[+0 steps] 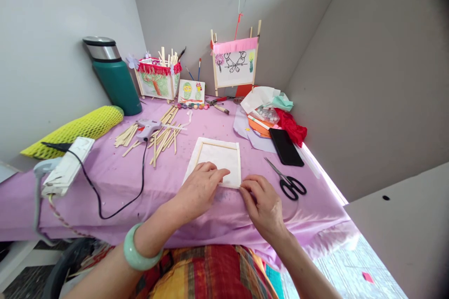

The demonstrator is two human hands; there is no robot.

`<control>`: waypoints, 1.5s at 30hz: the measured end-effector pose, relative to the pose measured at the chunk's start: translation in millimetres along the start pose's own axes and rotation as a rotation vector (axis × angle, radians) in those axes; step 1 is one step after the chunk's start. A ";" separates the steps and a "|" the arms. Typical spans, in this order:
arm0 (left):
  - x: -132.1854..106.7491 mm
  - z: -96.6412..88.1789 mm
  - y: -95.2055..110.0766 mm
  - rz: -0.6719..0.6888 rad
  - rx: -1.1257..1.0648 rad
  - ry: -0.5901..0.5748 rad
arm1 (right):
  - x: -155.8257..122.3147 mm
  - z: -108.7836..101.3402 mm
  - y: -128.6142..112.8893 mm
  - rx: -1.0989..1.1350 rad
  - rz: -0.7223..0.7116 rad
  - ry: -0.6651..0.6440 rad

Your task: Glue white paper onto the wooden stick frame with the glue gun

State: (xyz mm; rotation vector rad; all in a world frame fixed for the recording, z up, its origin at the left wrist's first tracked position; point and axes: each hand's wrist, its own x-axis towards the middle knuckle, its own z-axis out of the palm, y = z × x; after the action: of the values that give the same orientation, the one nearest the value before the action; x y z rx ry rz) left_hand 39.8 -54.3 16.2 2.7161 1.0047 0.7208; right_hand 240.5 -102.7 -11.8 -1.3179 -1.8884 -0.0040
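A square of white paper with a thin wooden stick frame (218,156) lies on the purple tablecloth (115,182) in front of me. My left hand (200,188) lies flat on its near edge, fingers stretched and pressing down. My right hand (261,202) pinches the frame's near right corner with curled fingers. A pale green bangle (137,252) sits on my left wrist.
Black-handled scissors (287,180) and a black phone (286,146) lie to the right. A glue gun (149,128) rests among loose wooden sticks (163,133), its cable running to a power strip (68,166). Behind stand a green flask (114,77), two paper lanterns (234,60), paints and a paper pile (266,107).
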 end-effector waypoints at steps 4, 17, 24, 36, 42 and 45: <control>1.9 0.3 -0.6 -0.007 0.003 0.008 | 2.2 -0.1 -2.1 -0.003 0.060 -0.017; 16.4 -12.9 2.7 -0.148 -0.083 -0.107 | 14.5 0.0 -15.6 -0.127 0.279 -0.126; 29.0 -11.7 -1.4 -0.258 -0.100 -0.206 | 30.3 -1.3 -15.9 -0.210 0.313 -0.284; 42.9 -19.7 5.2 -0.344 -0.009 -0.341 | 37.3 -4.2 -32.5 0.000 -0.021 -0.267; 42.0 -17.9 3.4 -0.344 0.030 -0.344 | 44.2 11.0 -32.8 -0.073 0.006 -0.378; 37.3 -24.8 -0.5 -0.329 0.057 -0.278 | 45.9 9.7 -33.7 -0.102 0.023 -0.408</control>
State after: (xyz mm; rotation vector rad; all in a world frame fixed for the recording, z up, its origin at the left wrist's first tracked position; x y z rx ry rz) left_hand 51.9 -30.4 52.0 2.5081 1.3661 0.2542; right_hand 202.5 -77.9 24.0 -1.4950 -2.2370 0.1955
